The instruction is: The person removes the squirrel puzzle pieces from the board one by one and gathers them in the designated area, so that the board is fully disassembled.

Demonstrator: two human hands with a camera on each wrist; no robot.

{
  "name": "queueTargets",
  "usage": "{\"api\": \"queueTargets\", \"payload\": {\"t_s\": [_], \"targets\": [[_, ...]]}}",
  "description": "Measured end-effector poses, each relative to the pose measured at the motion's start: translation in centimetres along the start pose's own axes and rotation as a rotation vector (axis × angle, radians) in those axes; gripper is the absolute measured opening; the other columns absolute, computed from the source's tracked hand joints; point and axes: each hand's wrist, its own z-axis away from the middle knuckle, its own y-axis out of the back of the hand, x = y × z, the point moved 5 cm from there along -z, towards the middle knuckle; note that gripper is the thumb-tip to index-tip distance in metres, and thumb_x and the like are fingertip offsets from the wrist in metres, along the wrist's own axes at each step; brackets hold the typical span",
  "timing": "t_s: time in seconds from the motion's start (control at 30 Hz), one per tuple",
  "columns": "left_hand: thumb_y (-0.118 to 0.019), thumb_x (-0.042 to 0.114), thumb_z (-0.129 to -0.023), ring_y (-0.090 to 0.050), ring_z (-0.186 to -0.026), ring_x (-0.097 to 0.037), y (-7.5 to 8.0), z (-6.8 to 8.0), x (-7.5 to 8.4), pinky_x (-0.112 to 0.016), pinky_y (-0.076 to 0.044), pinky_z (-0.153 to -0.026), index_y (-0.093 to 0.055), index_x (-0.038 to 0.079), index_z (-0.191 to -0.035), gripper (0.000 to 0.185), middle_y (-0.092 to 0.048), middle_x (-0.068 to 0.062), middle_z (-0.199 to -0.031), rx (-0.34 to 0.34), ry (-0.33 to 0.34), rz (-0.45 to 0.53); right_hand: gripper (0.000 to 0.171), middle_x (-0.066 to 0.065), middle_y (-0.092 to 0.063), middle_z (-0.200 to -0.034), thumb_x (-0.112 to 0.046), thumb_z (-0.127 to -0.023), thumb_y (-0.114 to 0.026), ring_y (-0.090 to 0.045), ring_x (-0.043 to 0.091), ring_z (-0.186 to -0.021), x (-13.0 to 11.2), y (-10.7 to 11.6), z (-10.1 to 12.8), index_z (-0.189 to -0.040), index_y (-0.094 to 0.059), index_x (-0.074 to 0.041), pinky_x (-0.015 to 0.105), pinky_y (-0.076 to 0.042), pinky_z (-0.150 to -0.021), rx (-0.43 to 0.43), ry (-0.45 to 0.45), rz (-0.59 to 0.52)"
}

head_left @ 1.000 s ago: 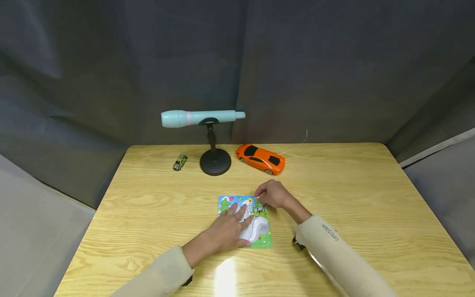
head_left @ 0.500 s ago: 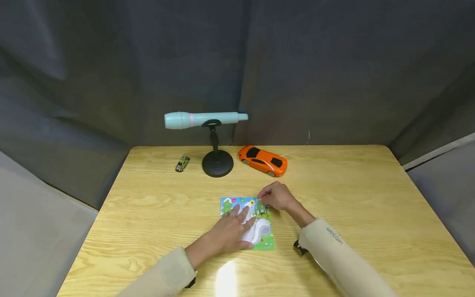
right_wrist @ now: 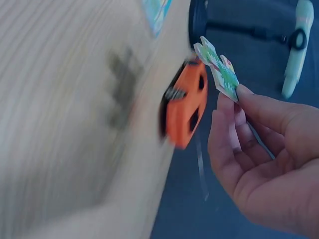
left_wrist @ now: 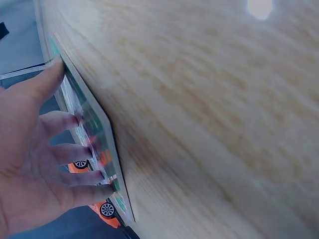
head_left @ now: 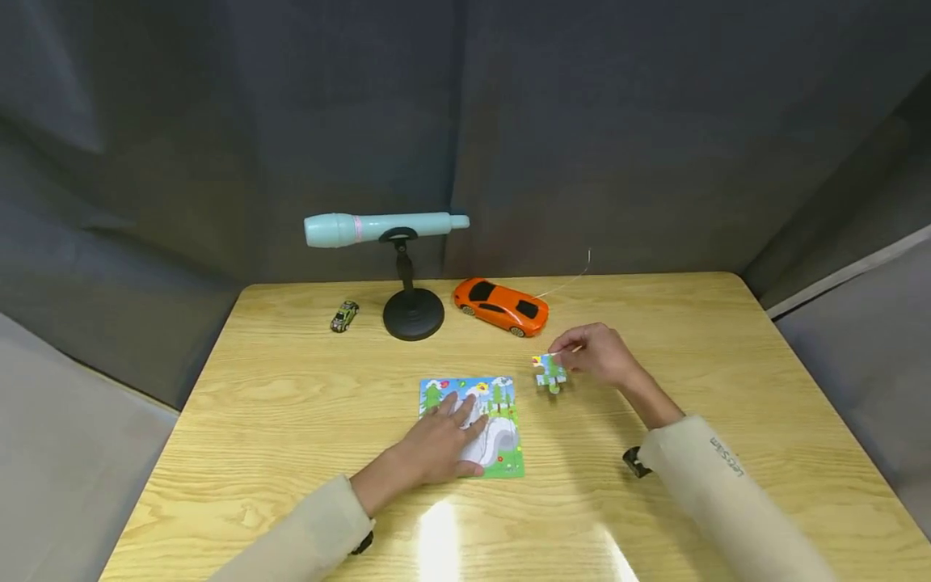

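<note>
Head view, left to right. A small toy car (head_left: 345,316) stands at the far left of the bench (head_left: 727,388), beside a black stand (head_left: 413,311) carrying a pale blue microphone (head_left: 381,228). The left hand (head_left: 436,440), fingers spread flat, presses on the puzzle board (head_left: 502,440) lying near the bench's middle. An orange toy car (head_left: 500,305) stands beyond the board. The right hand (head_left: 600,354) pinches a puzzle piece (head_left: 549,373) between thumb and fingertips, raised just right of the board and apart from it.

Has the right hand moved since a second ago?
Yes. The right hand, pinching a puzzle piece, has moved off the puzzle board and rightward, past the orange car.
</note>
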Motion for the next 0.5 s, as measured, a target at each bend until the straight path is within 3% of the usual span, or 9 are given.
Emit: {"api": "queueTargets", "payload": {"t_s": [0.17,0.5], "targets": [[-0.052,0.062,-0.087,-0.027,-0.141,-0.041,0.0,-0.1,0.0,-0.052,-0.039,-0.106,-0.036,0.019,-0.147,0.076,-0.027,-0.017,-0.155,-0.018,0.016,0.01,0.018,0.015,-0.069,-0.093,-0.012,-0.09,-0.064,-0.066,0.026,-0.083,3.9,2.0,0.7,-0.099,-0.07,0.002,0.039,-0.057,-0.074,0.029,-0.026,-0.031],[-0.051,0.063,-0.087,-0.026,-0.142,-0.04,0.0,0.0,0.0,-0.052,-0.037,-0.107,-0.036,0.019,-0.148,0.076,-0.026,-0.016,-0.156,-0.022,0.019,0.008,0.022,0.017,-0.066,-0.098,-0.013,-0.092,-0.061,-0.067,0.028,-0.088,9.3,4.9,1.9,-0.104,-0.067,0.004,0.042,-0.056,-0.078,0.011,-0.121,0.026]]}}
